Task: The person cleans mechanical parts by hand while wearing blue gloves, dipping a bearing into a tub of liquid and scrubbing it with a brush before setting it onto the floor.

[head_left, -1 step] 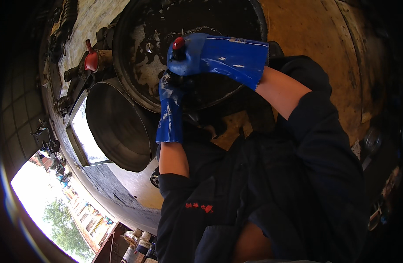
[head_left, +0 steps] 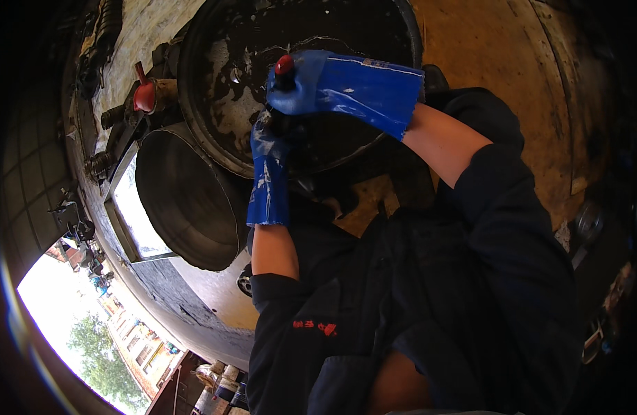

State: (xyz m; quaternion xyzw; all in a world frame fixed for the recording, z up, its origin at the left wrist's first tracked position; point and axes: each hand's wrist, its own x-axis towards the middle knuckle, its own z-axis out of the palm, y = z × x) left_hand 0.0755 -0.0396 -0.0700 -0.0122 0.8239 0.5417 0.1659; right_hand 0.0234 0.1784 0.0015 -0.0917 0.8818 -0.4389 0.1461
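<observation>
Both of my hands wear long blue rubber gloves and meet over a wide, dark round pan (head_left: 214, 149). My right hand (head_left: 296, 86) is closed in a fist around a tool's red-and-black handle (head_left: 284, 66), its red end sticking up past the thumb. The working end of that tool is hidden below the fist. Just under it, my left hand (head_left: 268, 142) is closed at the pan's near left edge, next to a dark, wet-looking part. What the left fingers hold is too dark to make out. Dark liquid and pale patches show inside the pan.
Left of the pan, a large dark metal cylinder (head_left: 187, 200) lies with its open mouth showing, beside a framed pale panel (head_left: 135, 207). A red-handled piece (head_left: 144, 93) stands farther left. Brown, stained boarding (head_left: 498, 55) is on the right.
My right hand and the handle have shifted very slightly up and to the right. My left hand stays in place.
</observation>
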